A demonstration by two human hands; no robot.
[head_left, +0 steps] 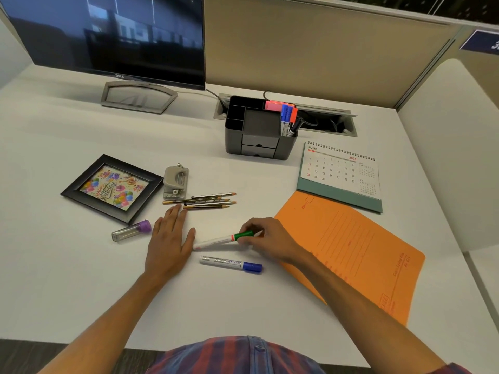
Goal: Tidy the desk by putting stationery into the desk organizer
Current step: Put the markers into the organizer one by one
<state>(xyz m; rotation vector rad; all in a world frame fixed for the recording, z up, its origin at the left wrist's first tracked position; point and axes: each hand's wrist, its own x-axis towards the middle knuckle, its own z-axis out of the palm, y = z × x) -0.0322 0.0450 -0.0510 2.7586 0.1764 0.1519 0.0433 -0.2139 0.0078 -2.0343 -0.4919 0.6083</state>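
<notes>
My right hand pinches the green cap end of a white marker lying on the desk. My left hand rests flat on the desk beside the marker's other end, fingers straight. A blue-capped marker lies just nearer to me. Several pencils lie in a bundle beyond my left hand. A clear tube with a purple cap lies to the left. The black desk organizer stands at the back, with markers upright in its right compartment.
A grey hole punch and a black picture frame sit left of the pencils. An orange folder lies at right, a desk calendar behind it. A monitor stands at back left, a cable tray behind the organizer.
</notes>
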